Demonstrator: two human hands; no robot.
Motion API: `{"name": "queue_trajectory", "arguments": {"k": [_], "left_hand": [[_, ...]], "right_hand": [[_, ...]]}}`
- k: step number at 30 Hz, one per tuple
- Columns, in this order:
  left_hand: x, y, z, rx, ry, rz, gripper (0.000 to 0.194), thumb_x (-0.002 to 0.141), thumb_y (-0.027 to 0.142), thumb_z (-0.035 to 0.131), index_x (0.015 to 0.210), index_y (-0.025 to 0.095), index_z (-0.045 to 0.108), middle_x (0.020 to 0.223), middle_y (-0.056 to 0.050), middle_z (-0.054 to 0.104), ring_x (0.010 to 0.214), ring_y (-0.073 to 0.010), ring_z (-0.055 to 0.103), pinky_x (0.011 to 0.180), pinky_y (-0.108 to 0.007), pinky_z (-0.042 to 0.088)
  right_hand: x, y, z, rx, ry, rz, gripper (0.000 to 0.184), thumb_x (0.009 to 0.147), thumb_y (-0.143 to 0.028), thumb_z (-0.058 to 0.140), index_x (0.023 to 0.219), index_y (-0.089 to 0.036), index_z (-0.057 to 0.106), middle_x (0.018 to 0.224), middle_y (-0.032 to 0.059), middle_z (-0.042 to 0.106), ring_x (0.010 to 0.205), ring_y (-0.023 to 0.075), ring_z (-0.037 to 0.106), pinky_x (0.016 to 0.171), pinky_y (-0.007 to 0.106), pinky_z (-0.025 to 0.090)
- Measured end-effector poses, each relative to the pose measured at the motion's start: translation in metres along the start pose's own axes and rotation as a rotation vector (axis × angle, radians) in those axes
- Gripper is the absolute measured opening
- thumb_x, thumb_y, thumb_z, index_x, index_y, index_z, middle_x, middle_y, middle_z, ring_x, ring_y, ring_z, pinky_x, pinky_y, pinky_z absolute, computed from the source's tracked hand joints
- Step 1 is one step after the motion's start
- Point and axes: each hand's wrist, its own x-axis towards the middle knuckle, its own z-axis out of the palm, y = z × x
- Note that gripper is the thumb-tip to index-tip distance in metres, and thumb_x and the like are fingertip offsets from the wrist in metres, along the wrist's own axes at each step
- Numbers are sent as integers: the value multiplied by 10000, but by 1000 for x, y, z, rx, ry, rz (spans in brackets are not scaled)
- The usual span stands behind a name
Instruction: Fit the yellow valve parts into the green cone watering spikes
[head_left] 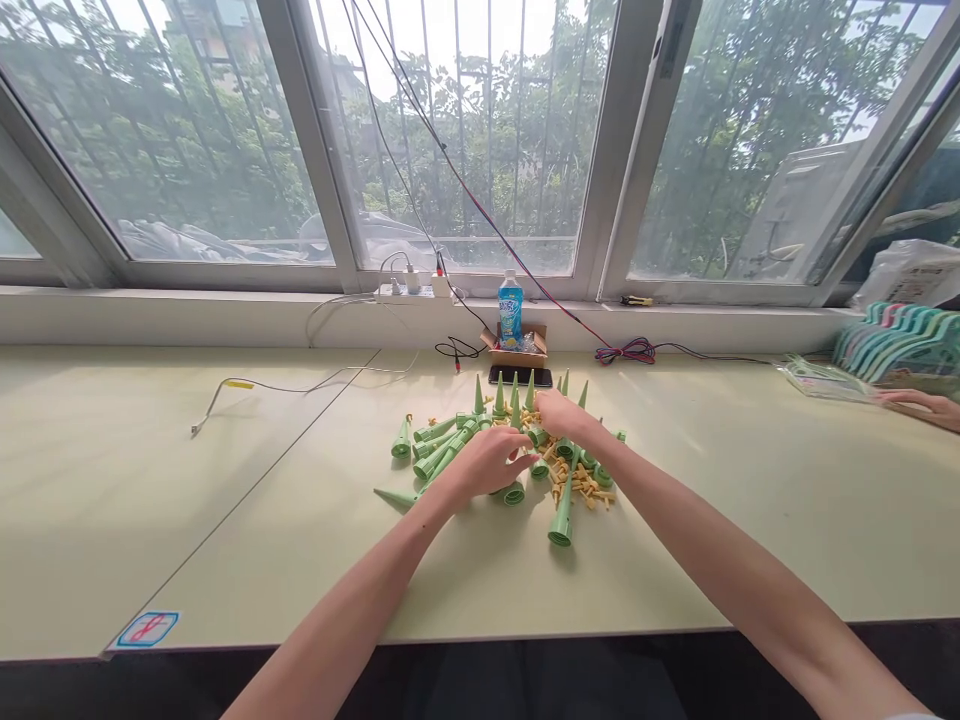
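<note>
Green hollow plastic cone-shaped spikes (562,522) lie in a pile on the table, several standing with tips up. Small yellow plastic pieces (591,488) are scattered among them. My left hand (491,462) is low over the front of the pile, its thumb apart from the curved fingers, and nothing shows between them. Farther back, my right hand (564,416) reaches in beside an upright green spike (531,390), fingers drawn together near the yellow pieces. Whatever its fingertips hold, if anything, is hidden.
Behind the pile are a black phone (520,376), a small cardboard box (534,357) and a blue-labelled bottle (510,312). A coiled cable (627,351) lies to their right. Pastel hangers (896,340) and another person's hand (922,406) are at the far right.
</note>
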Motion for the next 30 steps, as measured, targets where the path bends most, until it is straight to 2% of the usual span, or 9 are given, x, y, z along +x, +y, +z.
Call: {"name": "queue_trajectory", "arguments": {"k": [10,16,22,26,30], "left_hand": [[0,-1,1,20,19,3,279,930,335,496,762,182,658,751,-37,649,692,-160,570,634,-263,421],[1,-7,5,27,80,-21,269,925,334,487,811,188,683,768,-46,644,712,-168,586,615,-264,410],[0,-7,5,23,82,-26,278,926,315,472,821,182,692,764,-52,644,695,-162,578,620,-266,417],[-1,-6,4,11,96,-25,280,926,301,468,802,175,685,765,-51,648,683,-157,572,623,-266,419],[-1,-8,5,10,111,-54,308,921,297,465,718,171,660,723,-43,637,657,-153,559,603,-264,401]], "right_hand": [[-12,2,-9,127,-43,-50,104,720,-41,640,694,-135,606,659,15,529,563,101,484,531,222,344],[-20,3,-7,177,-6,-73,122,752,-61,631,842,-136,669,737,32,612,619,114,548,556,209,361],[-34,-2,2,73,142,-101,138,884,-117,526,859,-134,661,842,88,657,763,153,589,594,224,332],[-49,-4,10,35,202,-177,225,959,-262,483,840,-153,639,844,87,650,801,180,608,598,238,322],[-56,-2,16,47,181,-283,186,949,-301,520,980,-184,660,961,73,652,852,188,629,647,236,351]]}}
